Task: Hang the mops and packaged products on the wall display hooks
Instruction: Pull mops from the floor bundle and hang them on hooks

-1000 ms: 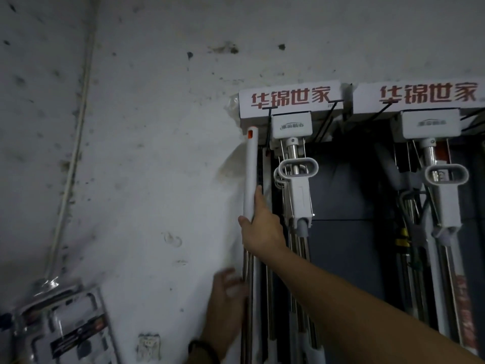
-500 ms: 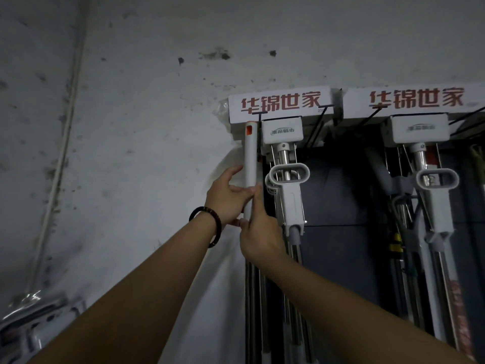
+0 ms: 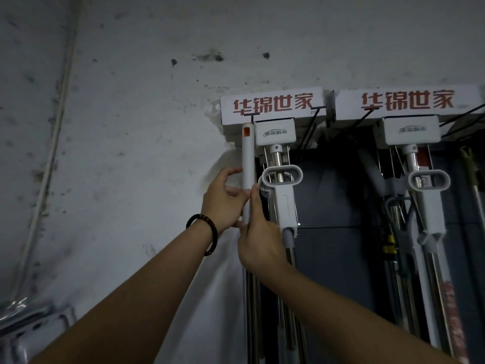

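Observation:
A white mop handle [image 3: 248,164] with an orange tab at its top stands upright against the wall, its tip just under a black hook [image 3: 251,117] below the left sign. My left hand [image 3: 223,200], with a dark bead bracelet on the wrist, grips the handle from the left. Just below it, my right hand [image 3: 258,237] wraps the same handle from the right. A white squeeze mop [image 3: 280,185] with an oval pull grip hangs right beside the handle.
Two white signs [image 3: 273,105] with red characters top the dark display panel [image 3: 333,195]. Another squeeze mop [image 3: 427,185] and several poles hang at the right. Bare stained wall fills the left; shiny packaged goods [image 3: 29,327] lie at the bottom left.
My left hand came up from low beside the poles and took the white handle. The handle's top has risen to just under the hook by the left sign.

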Tool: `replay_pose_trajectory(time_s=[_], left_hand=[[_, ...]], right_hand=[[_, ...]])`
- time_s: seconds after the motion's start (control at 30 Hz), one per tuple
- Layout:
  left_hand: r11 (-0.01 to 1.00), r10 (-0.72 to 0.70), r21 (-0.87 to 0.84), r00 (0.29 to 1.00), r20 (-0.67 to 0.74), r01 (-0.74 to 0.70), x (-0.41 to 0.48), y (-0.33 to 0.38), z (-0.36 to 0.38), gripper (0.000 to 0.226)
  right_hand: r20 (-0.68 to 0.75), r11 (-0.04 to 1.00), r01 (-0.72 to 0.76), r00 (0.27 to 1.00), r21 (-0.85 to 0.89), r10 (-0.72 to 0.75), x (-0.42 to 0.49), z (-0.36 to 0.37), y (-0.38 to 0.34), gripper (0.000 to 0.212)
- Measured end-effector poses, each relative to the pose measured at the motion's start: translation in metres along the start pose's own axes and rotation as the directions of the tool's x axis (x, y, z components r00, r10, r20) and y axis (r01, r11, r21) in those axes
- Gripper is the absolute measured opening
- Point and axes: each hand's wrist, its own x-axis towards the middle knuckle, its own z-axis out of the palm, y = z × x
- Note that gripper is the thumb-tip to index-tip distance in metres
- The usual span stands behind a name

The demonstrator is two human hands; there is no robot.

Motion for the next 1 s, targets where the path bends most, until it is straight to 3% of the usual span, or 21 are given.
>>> replay_pose_trajectory(time_s=[0.7,1.0], left_hand=[[0.995,0.026,0.094,0.999,-0.045,-0.022,0.026,-0.012,0.011,0.05],[0.977,0.07,0.211,0.984,-0.162,-0.035,0.039,-0.035,0.021,0.048]], right_hand=[[0.03,1.0,-0.014,0.999,-0.008,0.014,0.025,0.0,0.006,0.106],[0.071,0.999,-0.032,0.997,0.025,0.03,0.037,0.008,0.024,0.102]])
